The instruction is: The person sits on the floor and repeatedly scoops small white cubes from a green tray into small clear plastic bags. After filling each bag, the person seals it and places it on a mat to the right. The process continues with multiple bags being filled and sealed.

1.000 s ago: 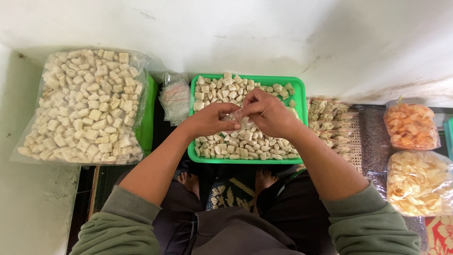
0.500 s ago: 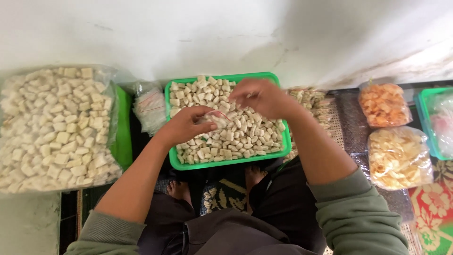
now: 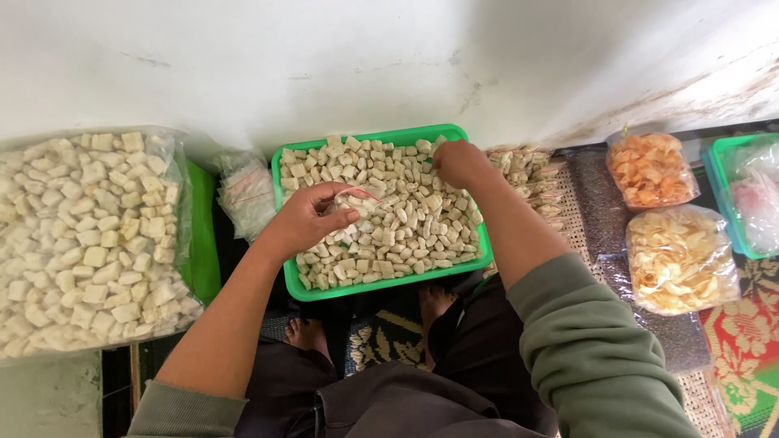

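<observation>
At the far left lies a big clear bag (image 3: 89,243) packed with pale cubes, resting on a green tray (image 3: 201,235) whose edge shows beside it. Just right of that sits a stack of small empty bags (image 3: 247,195). My left hand (image 3: 312,219) comes next: its fingers are curled around a small clear bag (image 3: 357,207) that already holds a few pieces, and it hangs over the left part of the tray (image 3: 377,285), which is green and full of pale snack pieces (image 3: 406,227). The tray sits right in front of my knees, against the white wall (image 3: 365,57). My right hand (image 3: 458,162) is at the tray's far right corner, knuckles up, fingers closed down into the pieces; I cannot tell what it has pinched. Right of the tray lie some filled packets (image 3: 527,170) on a woven mat (image 3: 584,219). Further right are an orange chip bag (image 3: 649,170) and, nearer, a yellow chip bag (image 3: 682,259). At the far right edge another green tray (image 3: 722,195) holds pinkish bags.
</observation>
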